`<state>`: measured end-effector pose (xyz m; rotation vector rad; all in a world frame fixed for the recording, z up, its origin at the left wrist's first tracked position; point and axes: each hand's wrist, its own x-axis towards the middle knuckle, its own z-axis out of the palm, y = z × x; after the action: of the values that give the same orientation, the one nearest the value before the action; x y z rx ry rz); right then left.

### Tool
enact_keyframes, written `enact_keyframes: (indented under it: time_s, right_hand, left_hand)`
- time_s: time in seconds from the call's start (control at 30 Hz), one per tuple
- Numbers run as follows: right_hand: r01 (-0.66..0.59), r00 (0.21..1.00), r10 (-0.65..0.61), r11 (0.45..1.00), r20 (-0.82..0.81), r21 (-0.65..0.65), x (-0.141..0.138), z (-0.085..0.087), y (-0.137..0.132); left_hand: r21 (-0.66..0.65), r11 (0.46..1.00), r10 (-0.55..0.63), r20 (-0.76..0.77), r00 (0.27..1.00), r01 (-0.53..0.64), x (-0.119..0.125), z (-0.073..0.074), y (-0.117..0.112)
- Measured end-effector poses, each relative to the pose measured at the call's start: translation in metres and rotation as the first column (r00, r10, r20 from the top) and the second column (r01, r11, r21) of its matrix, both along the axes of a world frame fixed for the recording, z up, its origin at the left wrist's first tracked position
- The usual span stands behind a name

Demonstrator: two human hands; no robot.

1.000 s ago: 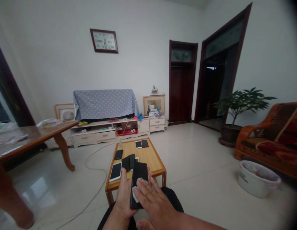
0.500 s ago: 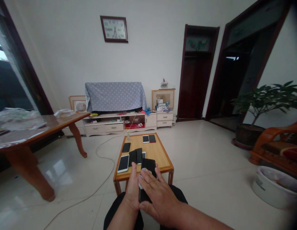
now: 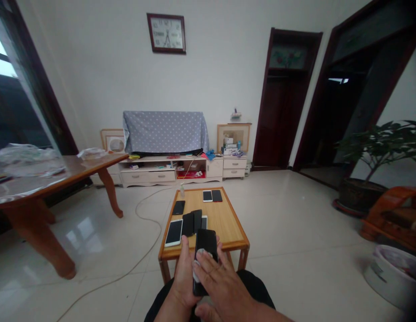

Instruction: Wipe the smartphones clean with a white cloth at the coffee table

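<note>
Phones (image 3: 174, 232) on a low table (image 3: 226, 223), larger table (image 3: 107, 163) left, cabinet (image 3: 147, 178) behind, plant (image 3: 378, 150) right, probably a tub (image 3: 390, 279) nearer

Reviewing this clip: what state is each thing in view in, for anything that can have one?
Left hand: closed around the black smartphone from behind.
Black smartphone: held up off the coffee table, dark face showing.
Right hand: fingers spread over the white cloth.
White cloth: bunched against the black smartphone's face.
White-framed smartphone: lying flat on the coffee table, screen dark.
Cabinet drawers: shut.
</note>
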<state>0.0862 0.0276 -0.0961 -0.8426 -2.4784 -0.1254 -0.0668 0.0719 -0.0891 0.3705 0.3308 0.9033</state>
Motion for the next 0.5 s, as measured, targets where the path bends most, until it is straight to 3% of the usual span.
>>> enact_keyframes:
  time_s: [0.13, 0.2, 0.27, 0.4, 0.5]
  right_hand:
    - [0.153, 0.988, -0.153, 0.983, 0.006, -0.101, 0.006, 0.021, 0.037]
    - [0.195, 0.981, -0.195, 0.976, 0.008, -0.097, 0.012, 0.020, 0.047]
    - [0.176, 0.984, -0.176, 0.982, 0.019, -0.062, 0.015, 0.007, 0.046]
    - [0.009, 1.000, -0.011, 0.995, 0.017, 0.101, 0.007, -0.029, 0.030]
    - [-0.041, 0.999, 0.042, 0.994, -0.011, 0.101, -0.002, -0.032, 0.030]
  left_hand:
    - [0.010, 1.000, -0.026, 0.013, 1.000, 0.026, 0.003, -0.006, 0.003]
    - [0.019, 0.999, -0.037, 0.026, 0.999, 0.037, -0.003, -0.006, 0.007]
    - [0.022, 1.000, -0.008, 0.038, 0.999, 0.007, -0.012, -0.005, 0.013]
    - [-0.013, 0.995, 0.104, 0.025, 0.994, -0.103, -0.024, -0.009, 0.024]
    - [-0.042, 0.996, 0.079, 0.024, 0.997, -0.078, -0.017, -0.016, 0.028]
